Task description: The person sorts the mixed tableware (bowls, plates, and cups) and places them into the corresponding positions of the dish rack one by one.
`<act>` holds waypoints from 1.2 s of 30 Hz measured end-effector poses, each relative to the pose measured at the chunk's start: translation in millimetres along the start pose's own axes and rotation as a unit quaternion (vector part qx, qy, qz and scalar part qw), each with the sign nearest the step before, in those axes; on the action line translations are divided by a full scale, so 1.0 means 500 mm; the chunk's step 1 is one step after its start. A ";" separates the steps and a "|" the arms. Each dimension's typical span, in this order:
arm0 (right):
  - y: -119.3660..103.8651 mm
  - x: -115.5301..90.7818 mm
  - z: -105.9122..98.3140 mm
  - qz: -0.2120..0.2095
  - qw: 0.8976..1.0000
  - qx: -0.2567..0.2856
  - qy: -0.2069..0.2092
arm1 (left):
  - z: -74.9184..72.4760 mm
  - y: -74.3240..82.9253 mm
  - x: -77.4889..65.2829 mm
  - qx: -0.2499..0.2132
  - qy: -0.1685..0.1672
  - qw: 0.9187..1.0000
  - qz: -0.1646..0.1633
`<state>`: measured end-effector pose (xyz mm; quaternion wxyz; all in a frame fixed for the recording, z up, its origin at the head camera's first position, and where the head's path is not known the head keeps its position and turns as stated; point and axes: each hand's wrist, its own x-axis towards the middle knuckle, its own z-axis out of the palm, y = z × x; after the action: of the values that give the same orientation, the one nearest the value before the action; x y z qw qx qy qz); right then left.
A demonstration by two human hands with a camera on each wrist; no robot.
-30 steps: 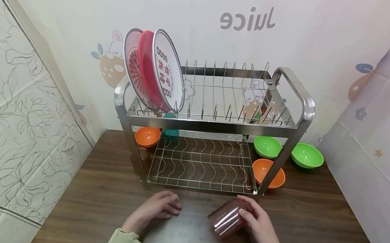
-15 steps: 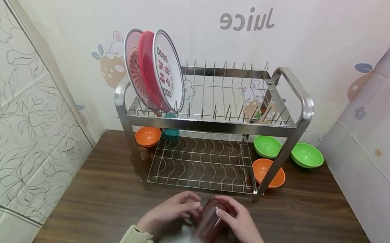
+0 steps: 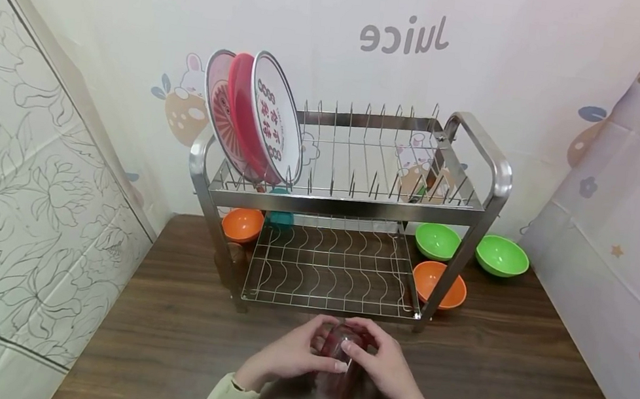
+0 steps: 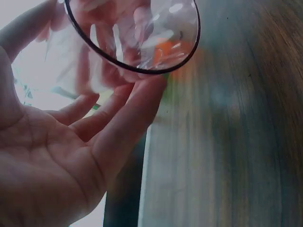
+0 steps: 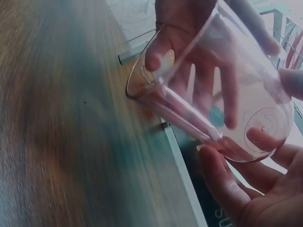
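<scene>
A clear pinkish cup [image 3: 337, 341] is held above the table in front of the rack, its base away from me and its mouth towards me. My right hand [image 3: 387, 365] grips it near the base; in the right wrist view, thumb and fingers hold the base end of the cup [image 5: 189, 113]. The left hand [image 3: 293, 354] is around the other side, thumb in front and fingers behind. Seen through the cup, the left fingers look spread and fairly straight. In the left wrist view, a fingertip meets the dark rim of the cup [image 4: 137, 70], while the palm stays apart.
A two-tier metal dish rack [image 3: 348, 208] stands behind the hands. Plates [image 3: 276, 119] and a red dish [image 3: 240, 105] lean at its upper left. Orange bowls [image 3: 243, 224] sit at both sides, green bowls [image 3: 502, 256] at the right. A teal item [image 3: 280, 217] is behind the lower tier.
The right hand has carried the cup left and turned its mouth from leftward to towards me. My left hand has moved right, from beside the cup to around it.
</scene>
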<state>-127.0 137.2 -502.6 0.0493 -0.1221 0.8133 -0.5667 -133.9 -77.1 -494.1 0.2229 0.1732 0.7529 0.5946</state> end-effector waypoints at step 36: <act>0.020 -0.027 -0.002 0.053 0.995 0.083 0.032 | -0.027 0.022 -0.001 0.076 0.068 0.994 0.027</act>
<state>-115.4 145.0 -512.3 0.0627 -0.0558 0.7702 -0.6323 -140.7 -86.0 -480.9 0.1419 0.1690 0.8043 0.5518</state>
